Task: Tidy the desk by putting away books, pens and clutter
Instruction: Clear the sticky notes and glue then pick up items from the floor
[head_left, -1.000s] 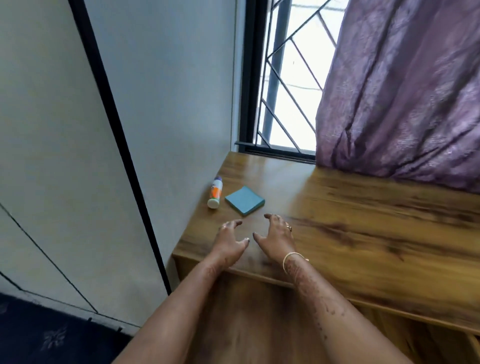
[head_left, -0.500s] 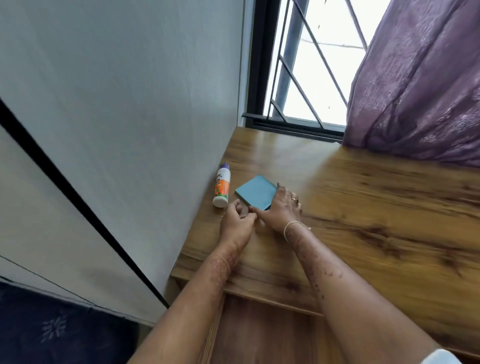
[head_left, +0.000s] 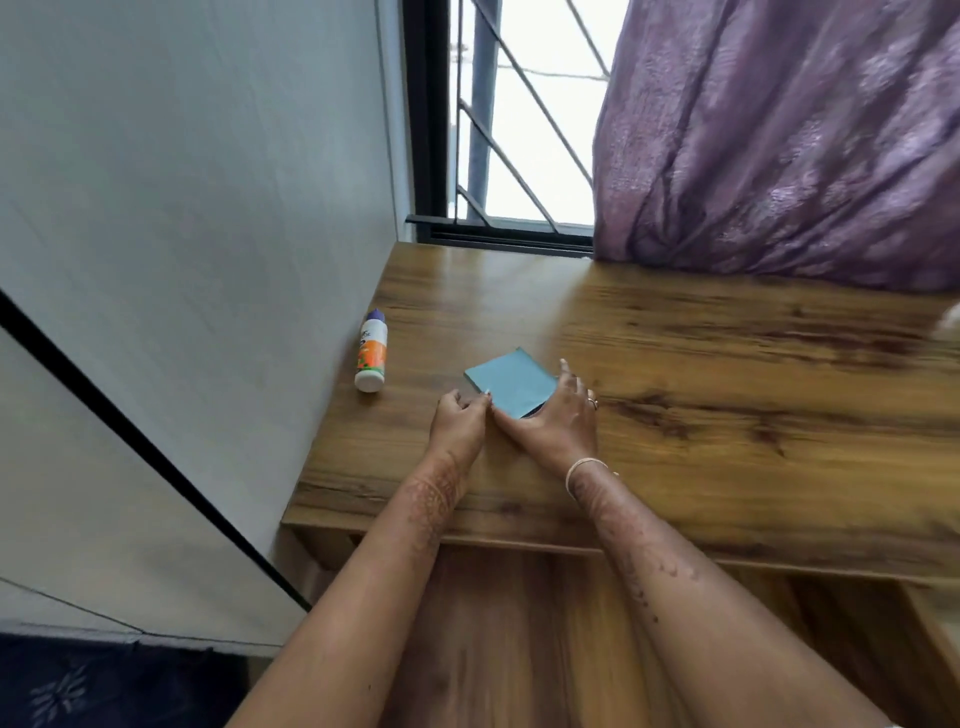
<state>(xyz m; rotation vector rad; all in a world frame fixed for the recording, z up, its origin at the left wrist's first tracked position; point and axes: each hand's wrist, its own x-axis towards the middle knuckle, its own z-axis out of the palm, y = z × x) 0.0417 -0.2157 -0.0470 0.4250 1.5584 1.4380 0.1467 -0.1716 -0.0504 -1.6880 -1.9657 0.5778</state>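
A blue sticky-note pad (head_left: 509, 381) lies on the wooden desk (head_left: 675, 415) near its left end. My right hand (head_left: 558, 418) grips the pad at its near right edge, thumb at the near corner and fingers along the right side. My left hand (head_left: 460, 421) sits beside it with curled fingers, its fingertips touching the pad's near left corner. A small white glue bottle (head_left: 372, 352) with an orange label and purple cap lies on the desk to the left, against the wall.
A grey wall (head_left: 208, 208) runs along the desk's left edge. Behind the desk are a barred window (head_left: 511, 130) and a purple curtain (head_left: 779, 140) hanging onto the desk's back. A white object (head_left: 950, 317) shows at the far right edge.
Both hands moved forward from the desk's front to the blue pad and took hold of it. The pad has slid right, away from the glue bottle.
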